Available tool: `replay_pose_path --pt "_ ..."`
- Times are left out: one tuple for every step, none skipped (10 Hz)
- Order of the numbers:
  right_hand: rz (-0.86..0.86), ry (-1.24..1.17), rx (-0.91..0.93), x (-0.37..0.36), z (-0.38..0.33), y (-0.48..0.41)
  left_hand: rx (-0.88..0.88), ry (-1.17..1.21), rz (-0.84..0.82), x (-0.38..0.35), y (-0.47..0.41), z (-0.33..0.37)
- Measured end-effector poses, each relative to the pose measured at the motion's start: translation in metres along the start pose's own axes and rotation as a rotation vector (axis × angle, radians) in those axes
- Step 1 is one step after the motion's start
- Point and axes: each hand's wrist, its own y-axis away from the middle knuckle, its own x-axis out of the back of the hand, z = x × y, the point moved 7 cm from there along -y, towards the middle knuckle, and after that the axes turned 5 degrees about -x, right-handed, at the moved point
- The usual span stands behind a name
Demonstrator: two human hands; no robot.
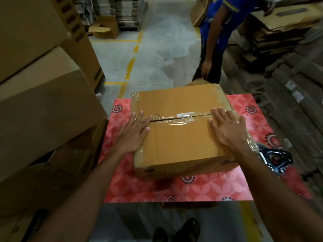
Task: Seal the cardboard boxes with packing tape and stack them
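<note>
A brown cardboard box [180, 142] lies on a small table with a red flowered cover [201, 187]. Clear packing tape [176, 119] runs along the box's top seam, wrinkled in the middle. My left hand [135, 131] lies flat with straight fingers on the left end of the seam, at the box's left edge. My right hand [227, 127] presses flat on the right end of the seam, fingers spread over the tape. A black tape dispenser [274, 158] lies on the table's right edge, just right of the box.
Large cardboard boxes [43, 102] are stacked close on the left. Piles of flattened cardboard [283, 49] fill the right side. A person in a blue shirt [215, 32] stands beyond the table, one hand near the box's far edge. Concrete floor with yellow lines lies ahead.
</note>
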Motion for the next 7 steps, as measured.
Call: replay_pose_path --pt "0.023 -0.062 -0.125 0.002 0.006 0.011 0.064 0.172 0.089 0.001 0.000 -0.001" --pt "0.050 -0.080 -0.125 0.007 0.006 0.034 0.223 0.335 0.157 -0.004 0.003 -0.016" --pt "0.130 -0.065 -0.158 0.012 0.013 0.072 0.421 0.498 0.276 -0.009 0.037 -0.016" --pt "0.175 -0.068 -0.280 0.012 0.017 0.099 0.374 0.590 0.290 -0.022 0.073 0.005" --pt "0.114 -0.060 -0.282 0.005 0.014 0.096 0.432 0.524 0.332 -0.015 0.080 0.004" --pt "0.087 -0.021 -0.302 0.011 0.010 0.084 0.469 0.387 0.304 -0.006 0.068 0.003" --pt "0.070 -0.016 -0.208 0.039 -0.014 0.059 0.396 0.240 0.270 0.011 0.052 0.007"
